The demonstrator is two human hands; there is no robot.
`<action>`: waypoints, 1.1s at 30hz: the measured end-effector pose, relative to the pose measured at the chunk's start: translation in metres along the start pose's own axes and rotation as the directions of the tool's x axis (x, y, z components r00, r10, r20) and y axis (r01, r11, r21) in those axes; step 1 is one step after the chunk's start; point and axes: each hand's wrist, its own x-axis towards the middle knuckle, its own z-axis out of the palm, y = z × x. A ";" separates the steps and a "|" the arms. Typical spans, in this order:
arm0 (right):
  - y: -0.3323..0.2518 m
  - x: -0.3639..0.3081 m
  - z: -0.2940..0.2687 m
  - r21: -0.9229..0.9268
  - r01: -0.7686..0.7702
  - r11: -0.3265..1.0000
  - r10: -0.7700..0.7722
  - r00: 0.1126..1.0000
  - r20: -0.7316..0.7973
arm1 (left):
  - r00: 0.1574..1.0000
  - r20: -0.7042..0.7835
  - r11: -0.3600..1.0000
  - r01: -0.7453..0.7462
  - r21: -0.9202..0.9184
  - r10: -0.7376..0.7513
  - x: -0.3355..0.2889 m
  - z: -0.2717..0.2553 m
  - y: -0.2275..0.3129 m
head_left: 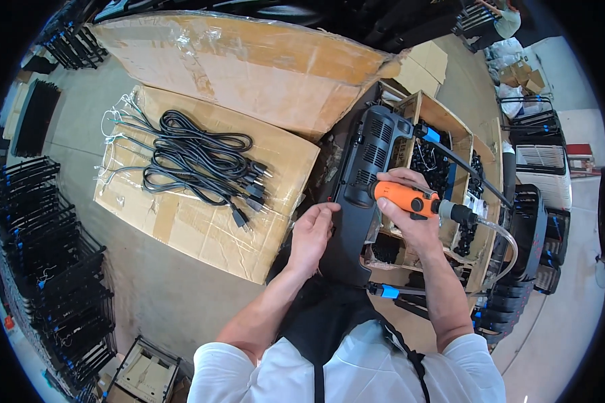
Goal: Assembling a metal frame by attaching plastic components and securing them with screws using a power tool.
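Observation:
My right hand (pixel 420 230) is wrapped round an orange air screwdriver (pixel 398 196), whose grey end leads to a clear hose (pixel 514 250). The tool's front end points left, over a long black plastic housing (pixel 351 238) with slotted vents. At the housing's left edge, the thumb and forefinger of my left hand (pixel 312 232) are pinched together beside a tiny red spot. What they hold, if anything, is too small to make out. Bars with blue wrapping (pixel 386 291) extend from the housing to the right.
Several black power cords (pixel 195 158) lie bundled on a cardboard box (pixel 181 232) at left. A tall cardboard flap (pixel 249 67) stands behind. Wooden bins (pixel 444 111) with small black parts sit at right. Stacked black frames (pixel 47 262) line the far left. Another person (pixel 507 23) is at the upper right.

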 end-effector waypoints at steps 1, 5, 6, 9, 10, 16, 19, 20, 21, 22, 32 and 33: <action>0.000 0.002 0.001 -0.005 -0.015 1.000 0.015 1.000 0.009 | 0.980 -0.066 0.949 -0.166 0.267 0.190 0.005 0.005 0.005; 0.004 0.010 0.004 -0.051 -0.015 0.999 0.016 0.999 0.033 | 0.919 -0.109 0.602 -0.156 0.783 0.380 0.010 0.009 0.013; 0.005 0.011 0.004 -0.065 -0.017 0.998 0.019 0.999 0.043 | 0.910 -0.079 0.461 -0.130 0.878 0.407 0.012 0.008 0.010; 0.005 0.013 0.005 -0.072 -0.024 0.997 0.028 0.998 0.060 | 0.876 -0.020 0.388 -0.194 0.901 0.483 0.021 -0.001 -0.003; 0.006 0.014 0.005 -0.064 -0.029 0.998 0.033 0.998 0.060 | 0.877 0.003 0.375 -0.208 0.903 0.481 0.021 -0.002 -0.004; 0.011 0.017 0.002 -0.072 -0.013 0.997 0.019 0.997 0.073 | 0.904 -0.015 0.384 -0.166 0.908 0.427 0.020 0.007 -0.002; 0.005 0.018 0.003 -0.082 -0.044 0.996 0.050 0.996 0.070 | 0.901 -0.016 0.391 -0.172 0.904 0.434 0.021 0.005 -0.004; 0.005 0.019 0.003 -0.083 -0.045 0.996 0.051 0.996 0.070 | 0.901 -0.016 0.392 -0.172 0.904 0.433 0.022 0.005 -0.004; 0.005 0.019 0.003 -0.080 -0.038 0.996 0.044 0.996 0.072 | 0.896 -0.016 0.390 -0.177 0.904 0.443 0.023 0.005 -0.004; 0.004 0.019 0.002 -0.077 -0.031 0.997 0.037 0.997 0.073 | 0.891 -0.015 0.387 -0.182 0.904 0.453 0.024 0.006 -0.004; 0.001 0.019 0.002 -0.118 -0.026 0.993 0.038 0.995 0.095 | 0.870 0.025 0.354 -0.226 0.908 0.492 0.021 0.003 -0.011; 0.002 0.019 0.003 -0.128 -0.013 0.992 0.028 0.994 0.110 | 0.867 0.027 0.349 -0.228 0.909 0.497 0.021 0.003 -0.011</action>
